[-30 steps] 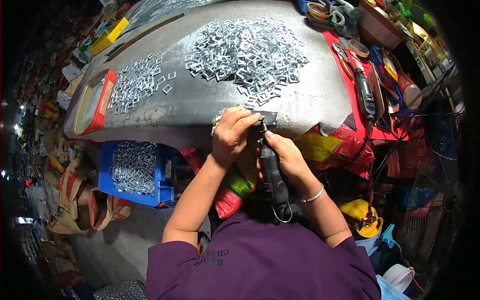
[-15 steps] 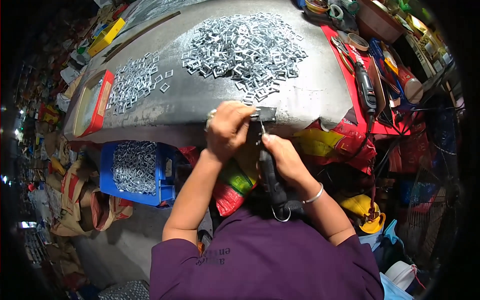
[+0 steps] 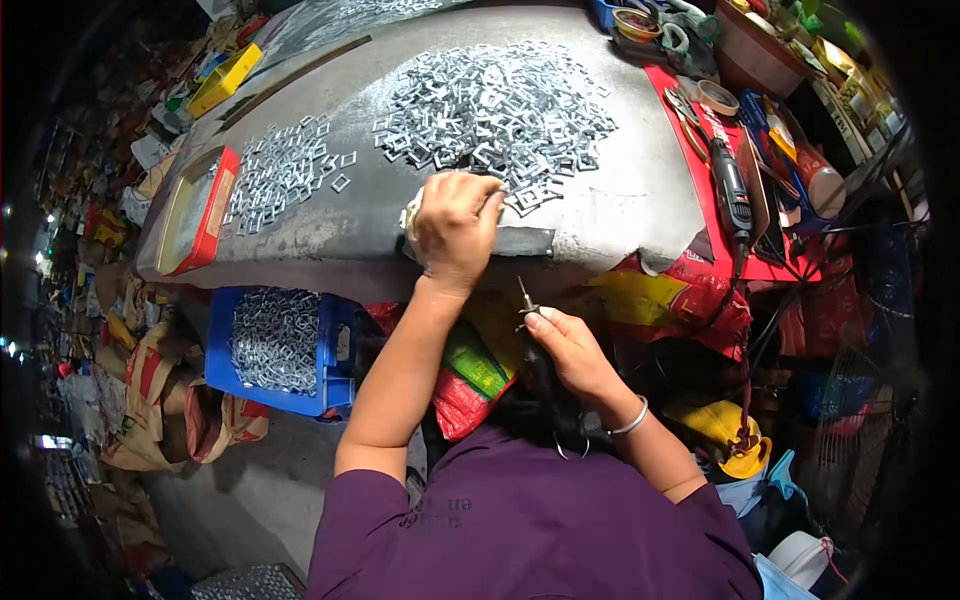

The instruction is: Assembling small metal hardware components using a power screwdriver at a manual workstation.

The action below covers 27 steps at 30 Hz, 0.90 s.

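Note:
My left hand (image 3: 457,220) is over the table's near edge, just short of a big pile of square metal frames (image 3: 490,110). Its fingers are curled together, and what they pinch, if anything, is hidden. Something pale wraps or sits by the outer fingers. Below the edge, my right hand (image 3: 568,345) grips a black rotary tool (image 3: 550,380), whose thin metal bit (image 3: 524,290) points up and away from me. The bit touches nothing. A dark strip (image 3: 525,242) lies along the edge beside my left hand.
Looser metal frames (image 3: 280,170) spread at left beside a red-rimmed tray (image 3: 215,210). A blue crate (image 3: 325,350) full of frames stands below. At right, a second rotary tool (image 3: 732,190) and pliers (image 3: 688,118) lie on red sheeting (image 3: 700,210). Cables hang there.
My left hand has moved up toward the pile, away from the tool. My right hand and the rotary tool have dropped lower, so the bit is apart from the left fingers.

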Each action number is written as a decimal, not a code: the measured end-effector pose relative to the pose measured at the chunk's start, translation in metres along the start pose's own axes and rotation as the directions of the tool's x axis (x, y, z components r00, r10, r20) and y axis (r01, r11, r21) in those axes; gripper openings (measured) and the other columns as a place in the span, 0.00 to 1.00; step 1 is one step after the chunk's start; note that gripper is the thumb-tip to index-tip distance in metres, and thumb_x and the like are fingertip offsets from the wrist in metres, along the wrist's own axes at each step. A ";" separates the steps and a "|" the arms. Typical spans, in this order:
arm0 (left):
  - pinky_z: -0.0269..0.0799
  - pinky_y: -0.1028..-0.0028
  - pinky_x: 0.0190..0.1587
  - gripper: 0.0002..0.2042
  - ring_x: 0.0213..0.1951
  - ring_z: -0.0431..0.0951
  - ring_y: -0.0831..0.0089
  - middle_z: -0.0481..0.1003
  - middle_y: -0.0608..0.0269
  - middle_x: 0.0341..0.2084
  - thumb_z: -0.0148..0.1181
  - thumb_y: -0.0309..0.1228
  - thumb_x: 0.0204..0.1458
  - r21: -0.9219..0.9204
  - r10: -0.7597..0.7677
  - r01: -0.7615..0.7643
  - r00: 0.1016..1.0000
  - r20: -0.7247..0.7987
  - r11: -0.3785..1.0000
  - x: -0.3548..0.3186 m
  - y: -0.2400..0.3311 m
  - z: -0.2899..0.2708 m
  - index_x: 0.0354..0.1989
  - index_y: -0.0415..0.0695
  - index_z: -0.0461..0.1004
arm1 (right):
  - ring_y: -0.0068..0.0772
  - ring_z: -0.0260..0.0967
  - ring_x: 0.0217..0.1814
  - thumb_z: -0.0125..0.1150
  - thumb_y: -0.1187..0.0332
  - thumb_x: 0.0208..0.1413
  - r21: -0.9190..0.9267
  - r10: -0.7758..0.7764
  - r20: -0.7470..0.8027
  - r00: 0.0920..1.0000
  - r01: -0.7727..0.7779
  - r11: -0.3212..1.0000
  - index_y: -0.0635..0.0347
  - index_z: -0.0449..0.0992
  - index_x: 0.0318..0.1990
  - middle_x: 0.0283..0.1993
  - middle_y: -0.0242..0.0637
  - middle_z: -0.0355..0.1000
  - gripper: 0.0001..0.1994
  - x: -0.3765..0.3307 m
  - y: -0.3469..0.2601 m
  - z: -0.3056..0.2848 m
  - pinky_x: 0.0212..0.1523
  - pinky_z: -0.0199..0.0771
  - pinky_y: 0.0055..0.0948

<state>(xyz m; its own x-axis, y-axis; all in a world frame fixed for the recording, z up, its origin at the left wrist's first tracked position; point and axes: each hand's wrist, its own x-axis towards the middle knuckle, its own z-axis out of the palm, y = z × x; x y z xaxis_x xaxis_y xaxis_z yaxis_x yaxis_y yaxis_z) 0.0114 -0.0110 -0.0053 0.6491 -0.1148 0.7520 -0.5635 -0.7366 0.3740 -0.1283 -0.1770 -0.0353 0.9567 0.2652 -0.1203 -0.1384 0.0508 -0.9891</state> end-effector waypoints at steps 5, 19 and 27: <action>0.73 0.71 0.40 0.09 0.32 0.76 0.66 0.80 0.65 0.31 0.66 0.19 0.49 -0.363 -0.021 0.069 0.991 0.132 0.929 -0.021 0.013 -0.016 0.39 0.42 0.83 | 0.21 0.63 0.23 0.49 0.60 0.72 0.241 0.168 -0.010 0.986 -0.161 0.957 0.58 0.70 0.36 0.25 0.29 0.69 0.14 -0.003 0.000 -0.017 0.27 0.64 0.21; 0.74 0.65 0.47 0.15 0.40 0.77 0.61 0.79 0.62 0.36 0.62 0.19 0.48 -0.401 0.187 -0.172 0.982 -0.002 0.900 -0.050 -0.005 -0.005 0.45 0.42 0.82 | 0.32 0.70 0.16 0.48 0.49 0.71 0.405 0.330 0.041 0.943 -0.317 0.858 0.62 0.73 0.39 0.23 0.41 0.74 0.22 0.035 -0.028 -0.002 0.18 0.70 0.27; 0.74 0.65 0.47 0.15 0.40 0.76 0.61 0.79 0.62 0.37 0.61 0.19 0.46 -0.382 0.182 -0.169 0.983 -0.003 0.909 -0.054 -0.005 -0.004 0.44 0.42 0.82 | 0.31 0.69 0.16 0.49 0.50 0.71 0.350 0.272 0.037 0.961 -0.268 0.898 0.61 0.72 0.38 0.23 0.41 0.74 0.21 0.031 -0.036 0.002 0.18 0.70 0.26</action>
<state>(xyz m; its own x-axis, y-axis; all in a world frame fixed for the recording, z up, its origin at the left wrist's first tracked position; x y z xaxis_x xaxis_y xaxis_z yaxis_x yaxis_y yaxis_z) -0.0225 0.0012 -0.0454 0.5342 -0.2447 0.8092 -0.8169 -0.3956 0.4197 -0.0946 -0.1683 -0.0035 0.8726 0.3046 -0.3819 -0.4701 0.3112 -0.8259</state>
